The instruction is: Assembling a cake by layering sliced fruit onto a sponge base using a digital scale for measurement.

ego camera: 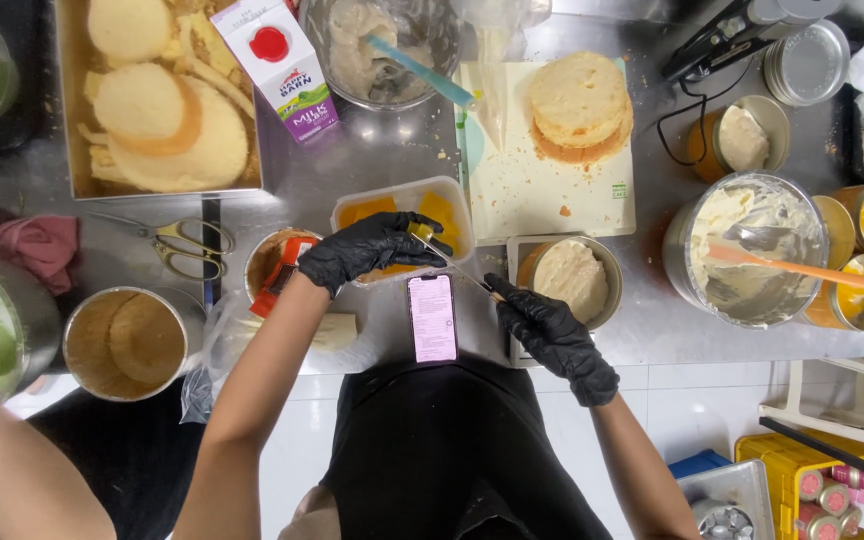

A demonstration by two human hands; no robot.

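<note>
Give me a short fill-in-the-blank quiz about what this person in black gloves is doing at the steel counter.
1. The left hand rests on a clear plastic tub holding ____ fruit pieces.
2. The right hand holds a thin metal utensil whose tip points into the ____.
3. Between the hands lies a smartphone with a ____ lit screen.
4. Both hands wear ____ gloves.

Missing words: yellow; tub; pink; black

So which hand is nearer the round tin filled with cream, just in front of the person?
The right hand. Holding a thin tool, it lies beside the cream-filled tin, near its lower left edge. The left hand is farther left, over the plastic tub of yellow fruit.
</note>
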